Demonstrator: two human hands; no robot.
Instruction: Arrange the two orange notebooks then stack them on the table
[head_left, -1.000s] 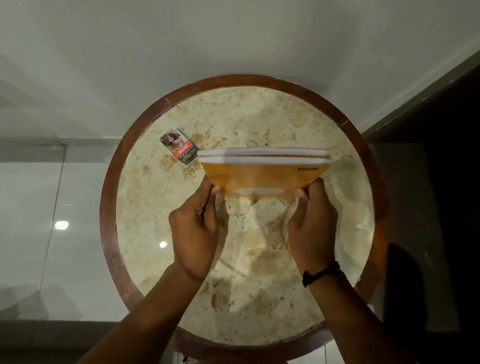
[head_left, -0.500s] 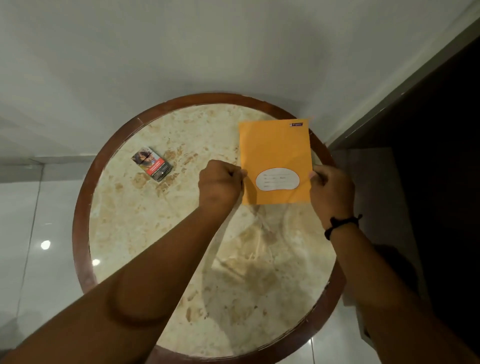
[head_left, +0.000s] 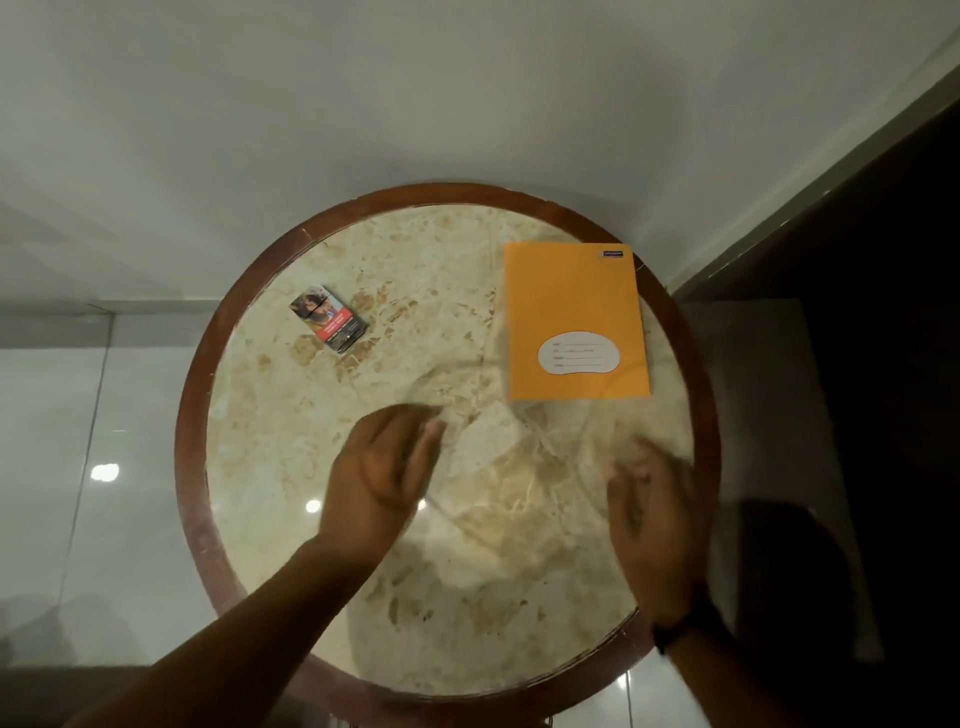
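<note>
An orange notebook (head_left: 571, 301) lies flat at the far right of the round marble table (head_left: 467, 571), its white name label toward me. Only one orange cover shows; whether a second notebook lies under it I cannot tell. My left hand (head_left: 384, 467) hovers over the middle of the table, fingers apart and blurred, holding nothing. Over the table's right side, near the rim, my right hand (head_left: 649, 509) is also blurred and empty, with a dark band on its wrist. Both hands are below the notebook and apart from it.
A small printed packet (head_left: 328, 318) lies on the table's far left. The table has a dark wooden rim (head_left: 189, 467). A white wall stands behind, a glossy tiled floor (head_left: 78, 467) spreads to the left, and dark furniture (head_left: 857, 364) stands at the right.
Both hands held the orange notebooks on edge, then laid them flat at the far right. Now they have let go and pulled back toward me.
</note>
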